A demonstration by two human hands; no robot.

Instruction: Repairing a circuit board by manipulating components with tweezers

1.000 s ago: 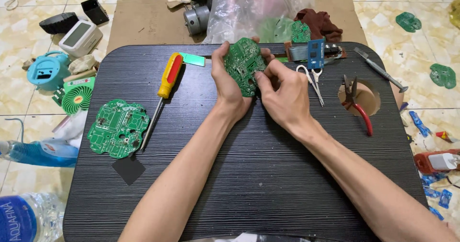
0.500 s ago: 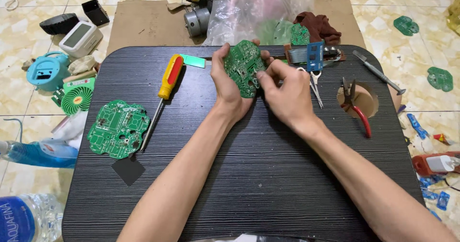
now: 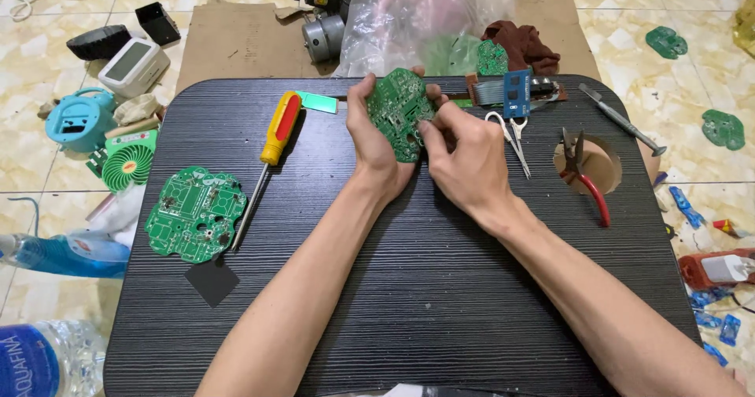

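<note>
Green circuit board (image 3: pixel 399 114) upright, gripped in left hand (image 3: pixel 376 141), right hand (image 3: pixel 465 157) seemingly pinching its edge.

On the table (image 3: pixel 409 287), a screwdriver (image 3: pixel 271 149) lies left of the held board (image 3: pixel 401 112). Scissors (image 3: pixel 511 134) and pliers (image 3: pixel 586 177) lie right of it

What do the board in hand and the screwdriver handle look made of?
Circuit board, held by left hand and right hand: rigid laminate, probably fibreglass, green coating with fine pale markings. Screwdriver: glossy yellow and red handle, likely plastic; thin grey shaft, looks metal.
</note>
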